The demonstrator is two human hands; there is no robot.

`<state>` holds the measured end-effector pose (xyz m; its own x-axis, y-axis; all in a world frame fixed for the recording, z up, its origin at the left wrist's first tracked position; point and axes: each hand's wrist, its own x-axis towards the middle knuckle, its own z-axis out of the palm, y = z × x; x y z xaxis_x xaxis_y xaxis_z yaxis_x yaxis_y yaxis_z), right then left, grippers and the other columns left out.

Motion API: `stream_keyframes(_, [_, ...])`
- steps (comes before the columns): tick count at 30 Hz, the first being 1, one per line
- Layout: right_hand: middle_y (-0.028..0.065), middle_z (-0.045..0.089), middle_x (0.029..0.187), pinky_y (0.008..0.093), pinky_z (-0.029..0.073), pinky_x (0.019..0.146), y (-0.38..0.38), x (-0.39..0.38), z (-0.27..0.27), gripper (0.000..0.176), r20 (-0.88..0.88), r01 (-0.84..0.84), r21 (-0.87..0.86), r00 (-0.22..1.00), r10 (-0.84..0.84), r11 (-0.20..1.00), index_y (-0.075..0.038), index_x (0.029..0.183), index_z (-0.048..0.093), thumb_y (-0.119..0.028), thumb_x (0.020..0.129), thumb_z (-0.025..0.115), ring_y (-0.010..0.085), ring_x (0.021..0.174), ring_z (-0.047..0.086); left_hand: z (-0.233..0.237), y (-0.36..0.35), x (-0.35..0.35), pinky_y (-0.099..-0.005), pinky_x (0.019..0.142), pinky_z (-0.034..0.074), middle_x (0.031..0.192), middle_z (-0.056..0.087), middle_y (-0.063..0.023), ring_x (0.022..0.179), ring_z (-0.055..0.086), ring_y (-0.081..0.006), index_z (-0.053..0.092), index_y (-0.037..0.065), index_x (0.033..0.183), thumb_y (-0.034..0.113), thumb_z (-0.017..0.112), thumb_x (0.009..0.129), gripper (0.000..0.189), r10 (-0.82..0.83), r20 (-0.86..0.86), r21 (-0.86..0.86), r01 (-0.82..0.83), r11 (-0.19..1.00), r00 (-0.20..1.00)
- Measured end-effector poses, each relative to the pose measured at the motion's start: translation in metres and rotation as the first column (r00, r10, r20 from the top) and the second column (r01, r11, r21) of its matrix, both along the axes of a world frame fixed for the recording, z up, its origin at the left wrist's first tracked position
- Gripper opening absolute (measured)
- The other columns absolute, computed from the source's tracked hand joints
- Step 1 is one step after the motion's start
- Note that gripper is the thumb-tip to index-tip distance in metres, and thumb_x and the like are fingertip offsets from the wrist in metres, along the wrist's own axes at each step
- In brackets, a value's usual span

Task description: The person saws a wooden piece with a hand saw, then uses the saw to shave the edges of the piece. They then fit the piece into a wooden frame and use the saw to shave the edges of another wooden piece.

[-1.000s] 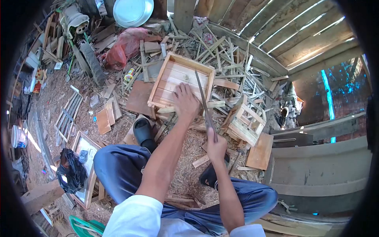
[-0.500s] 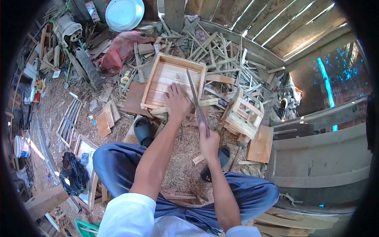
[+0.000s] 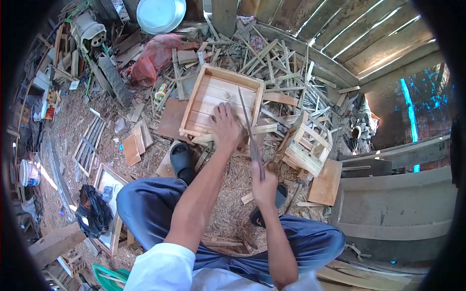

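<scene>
A shallow wooden box frame (image 3: 221, 92) with a slatted bottom lies on the ground in front of me. My left hand (image 3: 227, 128) rests on its near right part, fingers spread over the slats. Closed around the handle of a long, narrow saw (image 3: 248, 119) is my right hand (image 3: 264, 186). The blade points up and away across the box's right side, close beside my left hand. A strip of wood (image 3: 262, 129) sticks out to the right at the box's near corner, behind the blade.
Right of the box stands a small wooden frame (image 3: 306, 145) near a brown board (image 3: 325, 182). Wood scraps (image 3: 272, 63) pile up behind. At the left lie a slatted rack (image 3: 90, 142) and a black bag (image 3: 91, 211). My sandalled feet are below the box.
The whole view has shifted, so the box and surroundings appear slightly farther right and lower. My right hand and the saw sit slightly lower relative to the box.
</scene>
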<state>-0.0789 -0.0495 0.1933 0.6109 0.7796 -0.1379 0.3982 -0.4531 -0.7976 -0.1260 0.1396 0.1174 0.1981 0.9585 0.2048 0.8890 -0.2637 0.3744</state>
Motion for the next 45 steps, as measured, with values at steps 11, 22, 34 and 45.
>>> stream_keyframes(11, [0.0166,0.049,0.05,0.0379,0.04,0.048,-0.007,0.001,-0.003,0.045,0.027,-0.007,0.02,1.0,0.006,1.0,0.004,0.068,0.056,-0.031,0.096,0.057,0.0285,0.044,0.049,-0.004,-0.006,-0.003,-0.0494,0.105,0.031,0.139,0.045,-0.0158,0.13,0.038,-0.0308,0.041,-0.002,0.136,0.021,0.05,0.082,0.059,-0.011,-0.058,0.072,0.015,0.997,0.998])
stream_keyframes(22, [0.0164,0.046,0.05,0.0377,0.038,0.048,-0.01,0.0,-0.011,0.046,0.045,0.066,0.006,0.997,-0.066,0.998,0.007,0.069,0.056,-0.03,0.095,0.058,0.0187,0.044,0.045,0.002,-0.002,0.001,-0.0473,0.097,0.036,0.131,0.049,-0.0158,0.123,0.043,-0.0303,0.043,-0.002,0.132,0.021,0.053,0.08,0.057,-0.01,0.01,0.049,0.01,0.999,1.0])
stream_keyframes(34, [0.0126,0.034,0.049,0.0371,0.03,0.045,-0.108,-0.017,-0.016,0.046,-0.061,0.162,-0.027,0.985,-0.163,0.986,0.004,0.067,0.055,-0.032,0.095,0.058,0.0132,0.045,0.031,0.014,0.001,0.014,-0.0461,0.099,0.036,0.126,0.052,-0.0162,0.121,0.046,-0.0304,0.041,-0.004,0.133,0.018,0.05,0.08,0.058,-0.026,-0.044,0.04,0.028,0.999,0.999])
stream_keyframes(45, [-0.0025,0.044,0.049,0.0298,0.029,0.044,-0.089,0.008,0.007,0.053,-0.17,0.188,-0.004,0.968,-0.185,0.982,0.002,0.061,0.057,-0.038,0.095,0.058,0.007,0.048,0.04,0.008,-0.002,0.0,-0.0465,0.098,0.035,0.121,0.052,-0.0145,0.118,0.046,-0.0287,0.042,-0.002,0.13,0.022,0.053,0.08,0.057,-0.047,0.011,0.011,0.047,0.999,0.999])
